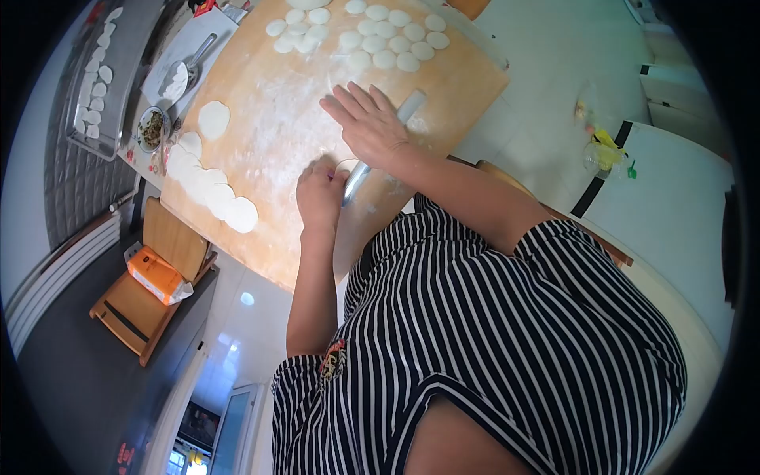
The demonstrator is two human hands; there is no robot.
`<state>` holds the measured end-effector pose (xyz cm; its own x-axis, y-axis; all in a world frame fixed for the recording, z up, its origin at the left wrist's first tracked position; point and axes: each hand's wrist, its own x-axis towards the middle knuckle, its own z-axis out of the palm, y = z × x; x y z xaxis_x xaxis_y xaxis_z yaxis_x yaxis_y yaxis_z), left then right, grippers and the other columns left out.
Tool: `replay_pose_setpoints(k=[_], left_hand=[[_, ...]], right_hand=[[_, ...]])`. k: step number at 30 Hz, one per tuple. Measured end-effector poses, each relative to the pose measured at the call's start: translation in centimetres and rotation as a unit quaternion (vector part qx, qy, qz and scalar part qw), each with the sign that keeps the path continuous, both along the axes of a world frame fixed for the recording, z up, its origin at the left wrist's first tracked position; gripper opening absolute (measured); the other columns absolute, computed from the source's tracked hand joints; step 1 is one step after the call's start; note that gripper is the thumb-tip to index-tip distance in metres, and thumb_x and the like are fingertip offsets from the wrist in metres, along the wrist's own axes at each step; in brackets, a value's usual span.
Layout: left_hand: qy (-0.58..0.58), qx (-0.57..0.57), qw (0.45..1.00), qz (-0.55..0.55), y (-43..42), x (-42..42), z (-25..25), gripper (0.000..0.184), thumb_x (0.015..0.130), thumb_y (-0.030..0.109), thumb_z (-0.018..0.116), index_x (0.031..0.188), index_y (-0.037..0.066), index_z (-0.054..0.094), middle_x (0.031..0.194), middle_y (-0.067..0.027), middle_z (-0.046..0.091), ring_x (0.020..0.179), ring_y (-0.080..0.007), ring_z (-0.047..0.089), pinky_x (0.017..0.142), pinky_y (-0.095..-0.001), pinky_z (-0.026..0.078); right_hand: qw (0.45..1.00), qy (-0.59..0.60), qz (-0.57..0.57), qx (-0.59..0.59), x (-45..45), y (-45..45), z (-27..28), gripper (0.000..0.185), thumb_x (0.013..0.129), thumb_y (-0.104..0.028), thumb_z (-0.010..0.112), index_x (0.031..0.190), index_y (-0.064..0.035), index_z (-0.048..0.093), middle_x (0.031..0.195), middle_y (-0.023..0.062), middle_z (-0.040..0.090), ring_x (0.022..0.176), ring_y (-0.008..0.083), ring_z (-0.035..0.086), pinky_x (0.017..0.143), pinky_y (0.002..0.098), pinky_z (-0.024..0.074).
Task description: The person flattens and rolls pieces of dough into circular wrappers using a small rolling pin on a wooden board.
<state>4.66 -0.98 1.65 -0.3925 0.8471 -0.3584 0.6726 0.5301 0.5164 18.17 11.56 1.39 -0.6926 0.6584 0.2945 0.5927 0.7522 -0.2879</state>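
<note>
On the floured wooden board [277, 134], my right hand [366, 127] lies with its palm over a metal rolling pin [360, 176], fingers spread. The pin's far end sticks out beyond the hand. My left hand [320, 194] is curled beside the pin's near end, with its fingers at the edge of a small dough piece [347, 165] that is mostly hidden. Flat rolled wrappers [212, 192] overlap in a row at the board's left, with a single wrapper [214, 119] above them. Several small dough rounds [384, 36] lie at the far side.
At the left stand a bowl of filling [150, 128], a bowl of flour with a spoon [176, 81] and a metal tray [103, 87] holding shaped dough pieces. A wooden chair [170, 237] with an orange package [157, 273] is at the lower left.
</note>
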Motion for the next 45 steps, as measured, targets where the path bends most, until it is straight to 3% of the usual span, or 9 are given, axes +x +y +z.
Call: replay_pose_setpoints(k=[3,7,10,17,19,22,34,39,45], left_hand=[[0.054,0.066,0.995,-0.054,-1.3,-0.5,-0.6,0.031,0.091,0.03,0.075,0.094,0.0,0.071,0.089,-0.0199,0.071,0.086,-0.0388,0.068,0.082,-0.0444,0.054],[-0.061,-0.003,0.988,0.14,-3.2,-0.3,0.3,0.024,0.091,0.024,0.074,0.099,0.001,0.072,0.089,-0.0178,0.073,0.081,-0.0361,0.069,0.079,-0.0425,0.055],[-0.333,-0.09,0.923,0.17,-3.8,-1.3,0.1,0.037,0.093,0.032,0.075,0.11,0.0,0.074,0.095,-0.02,0.076,0.084,-0.0326,0.072,0.079,-0.0399,0.055],[0.001,0.021,0.999,-0.038,-1.2,-1.7,0.1,0.03,0.093,0.029,0.073,0.102,0.0,0.072,0.102,-0.0185,0.072,0.094,-0.0374,0.069,0.085,-0.0459,0.054],[0.006,0.029,0.999,-0.038,-2.1,-2.0,0.3,0.029,0.094,0.028,0.072,0.102,0.0,0.072,0.099,-0.0195,0.074,0.092,-0.0349,0.071,0.083,-0.0431,0.055],[-0.205,-0.059,0.959,0.184,-4.1,-2.6,0.1,0.033,0.097,0.032,0.07,0.104,-0.001,0.073,0.092,-0.0189,0.077,0.087,-0.0301,0.074,0.082,-0.0378,0.055],[0.009,0.013,1.0,-0.004,-2.8,-2.5,-0.3,0.033,0.09,0.032,0.077,0.095,0.0,0.07,0.094,-0.0166,0.072,0.092,-0.0376,0.068,0.084,-0.0441,0.053],[-0.254,-0.084,0.947,0.179,-4.9,-3.0,-0.3,0.039,0.094,0.038,0.073,0.099,-0.001,0.074,0.093,-0.0185,0.076,0.083,-0.0359,0.073,0.08,-0.0399,0.055],[0.002,-0.001,1.0,-0.008,-2.9,-2.6,0.4,0.043,0.092,0.04,0.077,0.103,-0.002,0.073,0.102,-0.02,0.073,0.095,-0.0378,0.068,0.084,-0.0448,0.053]], right_hand=[[1.0,0.012,0.014,-0.011,2.4,-1.3,-0.5,0.05,0.087,-0.01,0.058,0.136,-0.006,0.066,0.142,0.0159,0.063,0.137,0.0338,0.056,0.119,0.0538,0.0361],[0.998,-0.008,0.064,-0.009,8.4,-3.5,-0.6,0.049,0.086,-0.011,0.061,0.135,-0.0063,0.066,0.136,0.0152,0.067,0.133,0.0345,0.058,0.116,0.0522,0.0394],[0.998,0.0,0.06,-0.002,6.3,-2.7,-0.8,0.052,0.086,-0.011,0.061,0.138,-0.0051,0.064,0.139,0.0149,0.066,0.135,0.0338,0.057,0.117,0.0543,0.0369],[0.999,-0.021,0.015,0.022,0.2,-1.3,-1.1,0.06,0.088,-0.015,0.061,0.148,-0.0147,0.058,0.146,0.0117,0.062,0.139,0.0324,0.053,0.121,0.0551,0.0313],[0.997,-0.043,0.06,0.006,3.9,-2.8,-1.3,0.058,0.089,-0.016,0.061,0.147,-0.0135,0.06,0.144,0.0121,0.063,0.137,0.0328,0.055,0.119,0.0559,0.0348],[0.997,-0.014,0.072,0.013,6.7,-3.8,-1.9,0.057,0.089,-0.015,0.06,0.146,-0.0126,0.061,0.143,0.0125,0.063,0.137,0.0323,0.055,0.117,0.0566,0.0367],[0.995,-0.01,0.088,0.037,4.5,-3.8,-1.2,0.051,0.088,-0.017,0.063,0.139,-0.0119,0.066,0.141,0.012,0.065,0.133,0.0323,0.059,0.112,0.0545,0.0412],[0.995,0.009,0.1,0.023,4.8,-4.0,-1.2,0.052,0.089,-0.015,0.063,0.141,-0.013,0.065,0.143,0.0112,0.064,0.135,0.0312,0.056,0.114,0.053,0.0395],[0.997,-0.059,0.044,0.011,-1.4,-2.5,-0.5,0.062,0.09,-0.015,0.061,0.152,-0.0169,0.056,0.152,0.0093,0.057,0.144,0.0298,0.048,0.121,0.0517,0.0303]])
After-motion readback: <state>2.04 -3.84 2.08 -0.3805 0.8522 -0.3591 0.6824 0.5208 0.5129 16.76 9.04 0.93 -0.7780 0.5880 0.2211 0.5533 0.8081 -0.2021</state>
